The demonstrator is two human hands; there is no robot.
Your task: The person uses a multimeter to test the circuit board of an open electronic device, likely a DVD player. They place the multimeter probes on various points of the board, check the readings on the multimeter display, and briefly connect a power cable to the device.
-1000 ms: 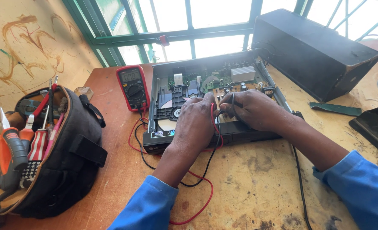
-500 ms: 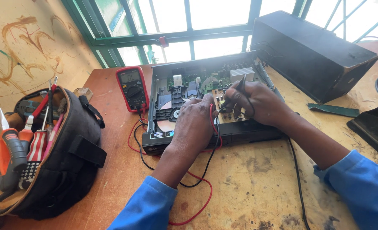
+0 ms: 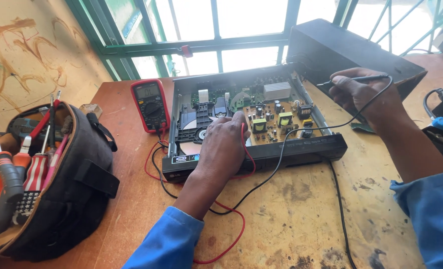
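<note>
Tool bag (image 3: 57, 199): black, at far left on the wooden surface (image 3: 301, 219), screwdrivers inside.
Multimeter (image 3: 150, 104): red, just left of the open player (image 3: 251, 119).
Left hand (image 3: 224, 144): closed on the red probe (image 3: 243, 130), its tip on the circuit board (image 3: 281, 117).
Right hand (image 3: 363, 97): closed on the black probe (image 3: 356, 79), raised beside the player's right edge.

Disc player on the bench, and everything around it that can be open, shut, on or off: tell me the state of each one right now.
Disc player: cover off, circuit boards exposed.
Multimeter: lying face up, display too small to tell.
Tool bag: open, screwdrivers sticking out.
Left hand: holding the red probe on the board.
Right hand: holding the black probe, lifted off the board.
Black speaker box: closed, lying behind the player.
</note>
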